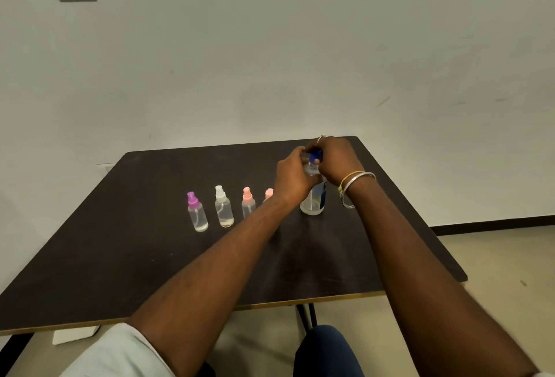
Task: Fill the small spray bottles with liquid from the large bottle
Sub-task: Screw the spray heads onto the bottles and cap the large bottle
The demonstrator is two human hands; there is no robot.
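The large clear bottle (pixel 313 201) with a blue label stands upright on the dark table (pixel 120 256). My left hand (pixel 292 177) grips its upper body. My right hand (pixel 336 157) curls over its blue cap (pixel 315 156). To the left stands a row of small clear spray bottles: one with a purple top (pixel 196 211), one with a white top (pixel 223 210), one with a pink top (pixel 248 204). A further pink top (pixel 269 194) shows just behind my left wrist, its body hidden.
A white wall rises right behind the table's far edge. The table's right edge drops to a beige floor (pixel 495 256). My knee in dark blue (pixel 327 349) sits below the near edge. Bangles circle my right wrist (pixel 354 187).
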